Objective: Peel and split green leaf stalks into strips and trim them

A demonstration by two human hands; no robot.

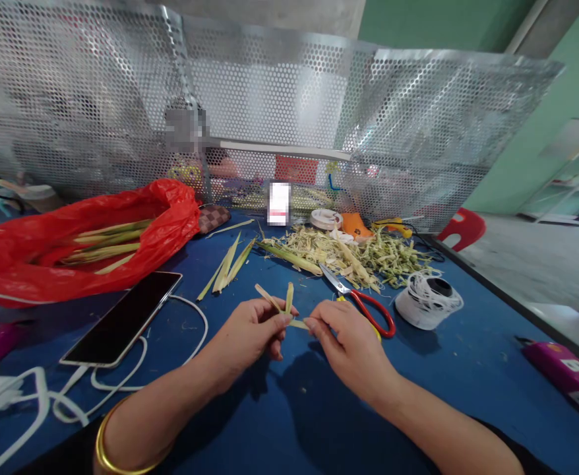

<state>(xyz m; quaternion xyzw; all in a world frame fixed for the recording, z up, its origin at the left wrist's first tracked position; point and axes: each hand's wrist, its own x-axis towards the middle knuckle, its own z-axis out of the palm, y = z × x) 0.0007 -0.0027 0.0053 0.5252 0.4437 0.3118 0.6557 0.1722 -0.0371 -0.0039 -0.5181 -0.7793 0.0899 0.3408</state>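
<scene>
Currently in work: one leaf-strip piece (289,298), pale yellow-green, raised over the blue surface (250,429) between the two hands. Visible ends: three — one upright and one slanting leftward above the left hand's pinch, one running nearly flat to the right hand.

Handling notes, by judgement: the meeting point of the ends is best pinched flat and firm under the left thumb, since strips this narrow seem apt to slip or spring open. The right hand does well to draw its end gently and in line — a sharp twist could split the fibre.

Left hand (264,328): closed in a pinch, thumb against fingers on the piece where the ends meet; lower fingers loosely curled. Right hand (346,343): thumb and forefinger together at the tip of the flat end, apparently gripping it; other fingers folded, partly hidden.

Items about the hands: red-handled scissors (356,295), just beyond the right hand; spool of white cord (421,310), to its right; shredded leaf heap (329,251), farther out past the scissors; loose leaf strips (227,264), beyond the left hand; phone (124,320), to that hand's left.
</scene>
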